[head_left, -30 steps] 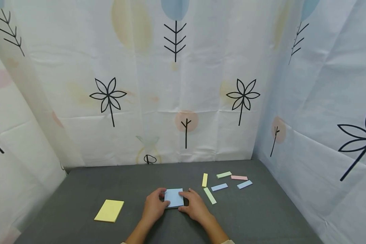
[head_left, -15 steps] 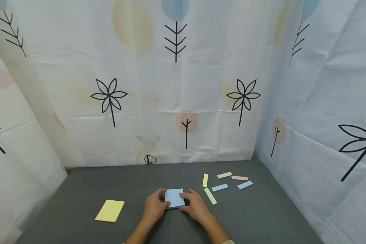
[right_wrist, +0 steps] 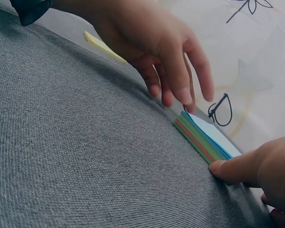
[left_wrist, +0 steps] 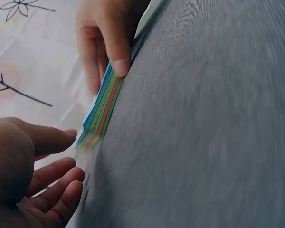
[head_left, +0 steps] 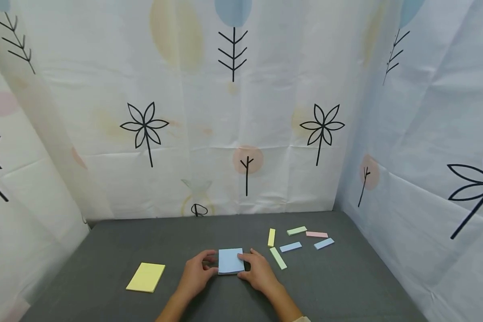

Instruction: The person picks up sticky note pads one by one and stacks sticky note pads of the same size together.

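Observation:
A square stack of sticky notes (head_left: 229, 262) lies on the grey cloth, light blue on top. Its side shows blue, green and orange-red layers (left_wrist: 102, 111) in the left wrist view. My right hand (head_left: 259, 271) holds the stack at its right side, thumb (right_wrist: 232, 167) against the near edge and forefinger over the far right part. My left hand (head_left: 196, 273) is at the left side with fingers relaxed and spread; a small gap between it and the stack shows in the left wrist view.
A yellow sticky pad (head_left: 146, 277) lies to the left. Right of the hands are scattered narrow strips: yellow (head_left: 271, 237), green (head_left: 278, 258), blue (head_left: 290, 247), pink (head_left: 316, 234), and several more. Patterned white curtains (head_left: 193, 134) stand behind and at both sides of the table.
My left hand has let go of the sticky note stack and drawn slightly left, its fingers opening. The right hand keeps its hold; the stack has stayed in place.

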Tool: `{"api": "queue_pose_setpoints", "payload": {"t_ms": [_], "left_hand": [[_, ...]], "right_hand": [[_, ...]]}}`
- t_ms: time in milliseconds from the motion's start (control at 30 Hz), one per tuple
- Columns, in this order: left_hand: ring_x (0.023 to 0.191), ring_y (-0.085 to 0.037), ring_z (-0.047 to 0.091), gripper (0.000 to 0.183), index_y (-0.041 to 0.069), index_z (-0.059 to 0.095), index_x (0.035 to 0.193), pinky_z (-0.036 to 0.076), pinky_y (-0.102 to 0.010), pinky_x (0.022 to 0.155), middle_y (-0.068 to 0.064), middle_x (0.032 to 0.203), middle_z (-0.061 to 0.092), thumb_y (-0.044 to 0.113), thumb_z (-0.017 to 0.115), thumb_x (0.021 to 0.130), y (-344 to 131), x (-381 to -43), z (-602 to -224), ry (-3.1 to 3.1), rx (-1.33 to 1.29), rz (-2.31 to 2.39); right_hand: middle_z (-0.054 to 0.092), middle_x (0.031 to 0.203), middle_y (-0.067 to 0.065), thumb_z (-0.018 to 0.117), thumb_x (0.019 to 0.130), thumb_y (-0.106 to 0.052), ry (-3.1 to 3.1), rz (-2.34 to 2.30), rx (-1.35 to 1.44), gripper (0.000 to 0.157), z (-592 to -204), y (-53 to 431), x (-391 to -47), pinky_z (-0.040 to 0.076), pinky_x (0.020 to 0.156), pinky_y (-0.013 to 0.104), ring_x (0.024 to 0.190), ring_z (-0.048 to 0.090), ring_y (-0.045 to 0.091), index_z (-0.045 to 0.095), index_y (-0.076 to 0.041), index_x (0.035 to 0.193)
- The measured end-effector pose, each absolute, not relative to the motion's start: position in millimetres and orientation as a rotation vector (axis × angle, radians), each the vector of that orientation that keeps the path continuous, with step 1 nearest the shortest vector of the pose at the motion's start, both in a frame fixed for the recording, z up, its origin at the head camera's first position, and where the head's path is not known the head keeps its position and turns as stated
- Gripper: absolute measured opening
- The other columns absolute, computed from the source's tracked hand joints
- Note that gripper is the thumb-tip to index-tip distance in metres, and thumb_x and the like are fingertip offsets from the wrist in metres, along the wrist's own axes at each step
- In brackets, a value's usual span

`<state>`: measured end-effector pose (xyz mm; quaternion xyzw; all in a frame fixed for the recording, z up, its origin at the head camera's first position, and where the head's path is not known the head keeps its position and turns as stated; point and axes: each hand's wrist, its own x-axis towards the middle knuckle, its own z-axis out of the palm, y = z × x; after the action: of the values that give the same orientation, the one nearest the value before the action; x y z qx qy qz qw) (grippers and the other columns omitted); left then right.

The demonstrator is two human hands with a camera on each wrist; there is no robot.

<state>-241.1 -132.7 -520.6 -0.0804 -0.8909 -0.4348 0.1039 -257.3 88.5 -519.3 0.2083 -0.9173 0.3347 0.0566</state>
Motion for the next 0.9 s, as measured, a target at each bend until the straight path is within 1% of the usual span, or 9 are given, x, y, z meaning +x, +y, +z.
{"api": "queue_pose_setpoints", "payload": {"t_ms": [100,300,433,533,633,733,900], "left_hand": [[0.075,-0.011,0.060,0.041,0.010,0.067,0.115,0.049,-0.031,0.064,-0.003,0.100,0.069,0.006,0.081,0.076,-143,-239,-518,-2.626,-0.264,-1.245],[0.089,-0.016,0.061,0.030,0.017,0.071,0.102,0.050,-0.040,0.076,0.004,0.102,0.067,0.010,0.082,0.075,-168,-233,-516,-2.666,-0.297,-1.035],[0.098,-0.021,0.061,0.030,0.019,0.072,0.100,0.048,-0.045,0.084,0.004,0.103,0.067,0.012,0.084,0.073,-184,-229,-513,-2.692,-0.308,-0.900],[0.101,-0.024,0.061,0.032,0.019,0.072,0.100,0.046,-0.047,0.088,0.004,0.105,0.067,0.012,0.085,0.071,-197,-229,-510,-2.718,-0.304,-0.824],[0.102,-0.026,0.060,0.033,0.019,0.073,0.099,0.046,-0.048,0.089,0.002,0.108,0.066,0.014,0.087,0.069,-213,-228,-508,-2.730,-0.313,-0.742],[0.103,-0.031,0.060,0.034,0.016,0.073,0.099,0.045,-0.050,0.089,-0.002,0.112,0.066,0.016,0.087,0.067,-228,-226,-505,-2.736,-0.333,-0.663],[0.106,-0.039,0.057,0.034,0.019,0.072,0.098,0.044,-0.059,0.084,-0.008,0.118,0.064,0.024,0.087,0.068,-253,-220,-499,-2.862,-0.309,-0.567]], "right_hand": [[0.067,0.120,0.012,0.086,0.071,-0.013,-2.784,1.023,0.628,0.052,-518,89,-257,0.041,0.096,0.056,0.126,0.047,0.043,0.069,-0.008,0.120],[0.066,0.120,0.012,0.086,0.070,-0.012,-2.786,1.026,0.621,0.052,-517,88,-256,0.041,0.096,0.056,0.126,0.047,0.042,0.069,-0.008,0.120],[0.066,0.120,0.012,0.086,0.070,-0.012,-2.783,1.017,0.621,0.052,-517,88,-256,0.042,0.096,0.056,0.126,0.048,0.043,0.070,-0.008,0.120],[0.066,0.120,0.012,0.085,0.071,-0.012,-2.784,1.018,0.621,0.052,-517,88,-256,0.041,0.096,0.056,0.126,0.047,0.042,0.069,-0.008,0.120],[0.066,0.121,0.012,0.085,0.071,-0.012,-2.791,1.027,0.617,0.053,-517,88,-256,0.041,0.096,0.057,0.127,0.047,0.042,0.069,-0.008,0.121],[0.066,0.121,0.012,0.085,0.071,-0.012,-2.795,1.035,0.613,0.053,-516,88,-255,0.041,0.096,0.057,0.128,0.046,0.043,0.069,-0.008,0.121],[0.066,0.121,0.012,0.085,0.071,-0.012,-2.798,1.036,0.612,0.053,-516,88,-255,0.040,0.097,0.057,0.127,0.046,0.043,0.069,-0.008,0.121]]}}
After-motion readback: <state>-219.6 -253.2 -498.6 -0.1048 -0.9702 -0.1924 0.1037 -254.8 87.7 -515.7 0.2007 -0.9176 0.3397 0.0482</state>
